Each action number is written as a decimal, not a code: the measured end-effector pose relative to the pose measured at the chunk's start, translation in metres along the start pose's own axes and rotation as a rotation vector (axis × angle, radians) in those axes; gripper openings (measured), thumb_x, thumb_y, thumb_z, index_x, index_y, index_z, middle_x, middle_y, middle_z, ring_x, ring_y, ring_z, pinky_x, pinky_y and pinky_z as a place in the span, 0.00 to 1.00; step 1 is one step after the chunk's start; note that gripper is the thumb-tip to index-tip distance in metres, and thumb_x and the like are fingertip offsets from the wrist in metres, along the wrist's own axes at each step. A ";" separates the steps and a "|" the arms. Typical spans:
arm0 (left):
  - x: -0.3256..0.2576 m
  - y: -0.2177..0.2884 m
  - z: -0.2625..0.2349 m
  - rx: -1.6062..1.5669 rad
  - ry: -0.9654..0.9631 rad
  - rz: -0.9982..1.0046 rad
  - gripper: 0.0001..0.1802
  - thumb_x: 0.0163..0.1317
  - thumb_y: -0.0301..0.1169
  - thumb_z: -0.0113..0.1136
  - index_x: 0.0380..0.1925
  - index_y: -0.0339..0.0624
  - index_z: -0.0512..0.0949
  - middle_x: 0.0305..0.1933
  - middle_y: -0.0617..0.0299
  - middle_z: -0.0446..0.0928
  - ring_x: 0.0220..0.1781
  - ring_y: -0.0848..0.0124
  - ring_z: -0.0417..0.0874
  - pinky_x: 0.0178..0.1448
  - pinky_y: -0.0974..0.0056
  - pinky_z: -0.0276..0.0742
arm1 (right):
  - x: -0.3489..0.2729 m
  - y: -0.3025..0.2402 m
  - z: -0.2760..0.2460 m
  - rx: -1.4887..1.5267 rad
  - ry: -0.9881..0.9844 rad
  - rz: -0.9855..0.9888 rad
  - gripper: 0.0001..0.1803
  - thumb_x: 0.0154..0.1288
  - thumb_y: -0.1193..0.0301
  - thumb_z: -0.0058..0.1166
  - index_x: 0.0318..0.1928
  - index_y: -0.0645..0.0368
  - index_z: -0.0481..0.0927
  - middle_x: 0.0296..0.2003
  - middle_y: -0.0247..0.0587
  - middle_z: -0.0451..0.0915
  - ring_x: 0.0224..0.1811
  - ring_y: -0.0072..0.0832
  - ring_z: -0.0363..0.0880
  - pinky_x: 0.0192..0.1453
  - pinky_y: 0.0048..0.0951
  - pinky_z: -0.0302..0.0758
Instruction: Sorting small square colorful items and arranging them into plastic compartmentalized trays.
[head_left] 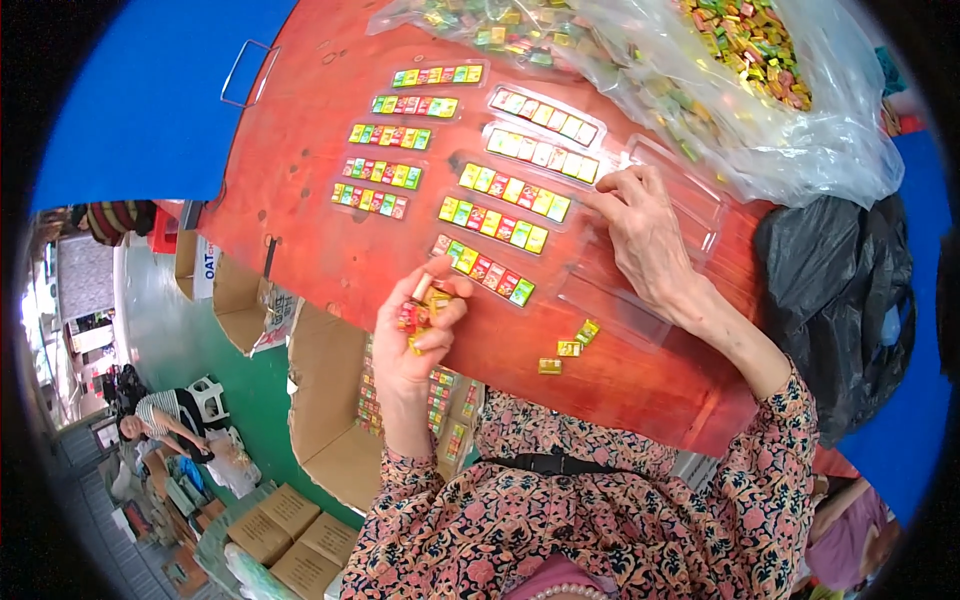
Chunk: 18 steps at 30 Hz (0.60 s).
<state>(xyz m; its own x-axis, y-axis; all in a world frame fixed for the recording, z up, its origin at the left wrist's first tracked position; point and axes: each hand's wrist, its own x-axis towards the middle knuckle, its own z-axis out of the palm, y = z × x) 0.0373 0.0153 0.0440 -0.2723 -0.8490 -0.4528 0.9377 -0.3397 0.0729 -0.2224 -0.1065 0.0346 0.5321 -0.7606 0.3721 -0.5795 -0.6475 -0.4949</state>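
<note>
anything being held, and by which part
The left hand cups several wrapped pieces as a loose bunch; whether the right hand holds anything is unclear.

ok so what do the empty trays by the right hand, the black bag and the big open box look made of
Empty trays: probably thin, glossy clear plastic; the red table shows through and their rims glint. Black bag: likely thin plastic film, crumpled with a soft sheen. Big open box: matt brown cardboard, by its colour and stiff flat walls.
</note>
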 end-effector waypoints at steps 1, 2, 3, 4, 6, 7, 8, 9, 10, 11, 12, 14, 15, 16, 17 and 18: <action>-0.001 -0.004 -0.002 -0.023 0.016 -0.017 0.20 0.68 0.36 0.41 0.54 0.34 0.69 0.44 0.39 0.70 0.27 0.70 0.66 0.11 0.79 0.59 | -0.001 -0.001 0.000 0.005 0.001 -0.010 0.14 0.47 0.84 0.51 0.38 0.62 0.78 0.39 0.43 0.74 0.45 0.42 0.69 0.50 0.38 0.70; -0.002 -0.008 -0.005 -0.046 0.032 -0.034 0.21 0.68 0.37 0.41 0.54 0.34 0.68 0.44 0.39 0.70 0.27 0.70 0.66 0.11 0.79 0.59 | -0.002 -0.001 0.001 0.021 -0.015 0.000 0.13 0.47 0.84 0.51 0.37 0.63 0.78 0.38 0.43 0.74 0.45 0.42 0.69 0.49 0.38 0.70; -0.002 -0.013 -0.008 -0.039 0.028 -0.038 0.21 0.68 0.36 0.41 0.55 0.34 0.67 0.44 0.40 0.71 0.27 0.70 0.67 0.10 0.78 0.58 | -0.002 -0.002 0.002 0.036 -0.031 0.010 0.13 0.48 0.83 0.51 0.37 0.63 0.78 0.38 0.43 0.74 0.45 0.41 0.69 0.49 0.38 0.70; -0.004 -0.016 -0.009 -0.039 0.026 -0.027 0.21 0.68 0.36 0.41 0.55 0.34 0.67 0.44 0.40 0.71 0.27 0.70 0.67 0.10 0.78 0.58 | -0.002 -0.004 0.003 0.041 -0.031 0.000 0.13 0.48 0.83 0.51 0.37 0.63 0.78 0.38 0.43 0.74 0.45 0.41 0.69 0.49 0.38 0.70; -0.008 -0.022 -0.011 0.059 0.071 -0.009 0.21 0.68 0.36 0.41 0.55 0.34 0.67 0.44 0.41 0.72 0.28 0.69 0.69 0.11 0.78 0.59 | -0.001 -0.007 0.006 0.030 -0.009 -0.039 0.10 0.50 0.82 0.52 0.35 0.63 0.79 0.37 0.43 0.75 0.44 0.41 0.70 0.48 0.37 0.70; -0.009 -0.024 -0.016 0.059 0.058 -0.006 0.21 0.68 0.36 0.41 0.55 0.34 0.66 0.45 0.42 0.73 0.29 0.67 0.71 0.11 0.78 0.59 | -0.001 -0.008 0.007 0.033 -0.010 -0.047 0.10 0.50 0.82 0.52 0.35 0.63 0.79 0.37 0.43 0.75 0.44 0.41 0.70 0.48 0.37 0.70; -0.011 -0.027 -0.018 0.058 0.057 0.002 0.21 0.68 0.36 0.41 0.55 0.34 0.66 0.45 0.42 0.73 0.29 0.67 0.71 0.11 0.78 0.59 | -0.001 -0.010 0.007 0.038 -0.010 -0.050 0.09 0.50 0.82 0.53 0.35 0.63 0.79 0.36 0.42 0.75 0.43 0.41 0.70 0.48 0.37 0.70; -0.013 -0.029 -0.021 0.046 0.069 0.005 0.21 0.68 0.36 0.41 0.55 0.34 0.67 0.46 0.42 0.73 0.29 0.67 0.72 0.11 0.77 0.60 | -0.002 -0.011 0.008 0.043 -0.010 -0.053 0.08 0.51 0.81 0.54 0.35 0.63 0.79 0.36 0.42 0.75 0.43 0.41 0.70 0.47 0.37 0.70; -0.014 -0.032 -0.022 0.033 0.081 0.007 0.21 0.68 0.36 0.41 0.55 0.35 0.67 0.46 0.42 0.73 0.29 0.66 0.72 0.12 0.77 0.60 | -0.002 -0.011 0.009 0.045 -0.010 -0.059 0.08 0.51 0.81 0.54 0.35 0.63 0.79 0.36 0.42 0.75 0.43 0.41 0.70 0.47 0.37 0.70; -0.014 -0.036 -0.023 0.035 0.095 0.001 0.21 0.67 0.36 0.42 0.55 0.35 0.67 0.45 0.43 0.74 0.28 0.66 0.73 0.12 0.77 0.62 | -0.003 -0.012 0.009 0.046 -0.017 -0.059 0.08 0.51 0.80 0.54 0.35 0.64 0.79 0.36 0.42 0.75 0.43 0.41 0.70 0.47 0.37 0.70; -0.015 -0.039 -0.026 0.035 0.093 0.007 0.21 0.67 0.36 0.42 0.55 0.35 0.67 0.45 0.43 0.74 0.28 0.66 0.73 0.12 0.77 0.62 | -0.004 -0.011 0.009 0.046 -0.023 -0.058 0.08 0.51 0.80 0.55 0.35 0.64 0.79 0.36 0.43 0.75 0.43 0.41 0.70 0.47 0.37 0.70; -0.016 -0.045 -0.029 0.083 0.151 0.015 0.20 0.68 0.36 0.40 0.54 0.35 0.69 0.46 0.41 0.70 0.30 0.67 0.69 0.12 0.79 0.61 | -0.006 -0.010 0.008 0.055 -0.025 -0.063 0.08 0.52 0.80 0.55 0.35 0.64 0.79 0.36 0.43 0.75 0.43 0.41 0.70 0.47 0.37 0.70; -0.016 -0.048 -0.028 0.089 0.170 0.013 0.19 0.68 0.36 0.40 0.52 0.36 0.70 0.46 0.42 0.71 0.29 0.68 0.69 0.12 0.79 0.61 | -0.007 -0.009 0.007 0.062 -0.028 -0.062 0.07 0.52 0.80 0.55 0.35 0.64 0.79 0.36 0.43 0.75 0.43 0.41 0.70 0.47 0.37 0.70; -0.017 -0.051 -0.029 0.088 0.170 0.018 0.19 0.68 0.36 0.40 0.52 0.36 0.70 0.46 0.42 0.71 0.29 0.68 0.69 0.12 0.79 0.61 | -0.007 -0.009 0.007 0.065 -0.030 -0.067 0.07 0.52 0.80 0.55 0.35 0.64 0.79 0.36 0.43 0.75 0.43 0.41 0.70 0.47 0.37 0.70; -0.017 -0.054 -0.029 0.097 0.193 0.029 0.18 0.68 0.35 0.41 0.50 0.35 0.71 0.45 0.42 0.71 0.28 0.69 0.69 0.12 0.79 0.60 | -0.007 -0.008 0.006 0.073 -0.030 -0.066 0.07 0.52 0.80 0.55 0.35 0.64 0.79 0.36 0.43 0.76 0.42 0.41 0.70 0.47 0.37 0.70; -0.017 -0.056 -0.030 0.106 0.216 0.041 0.17 0.68 0.35 0.42 0.49 0.35 0.72 0.44 0.43 0.72 0.27 0.70 0.69 0.11 0.79 0.59 | -0.006 -0.007 0.006 0.081 -0.031 -0.066 0.07 0.52 0.80 0.55 0.35 0.64 0.79 0.36 0.43 0.76 0.42 0.41 0.70 0.46 0.36 0.70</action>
<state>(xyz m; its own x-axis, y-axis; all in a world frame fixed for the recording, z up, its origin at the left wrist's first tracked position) -0.0038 0.0611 0.0211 -0.1714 -0.7603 -0.6266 0.9162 -0.3568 0.1824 -0.2178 -0.0971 0.0307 0.5873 -0.7135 0.3822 -0.4914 -0.6895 -0.5321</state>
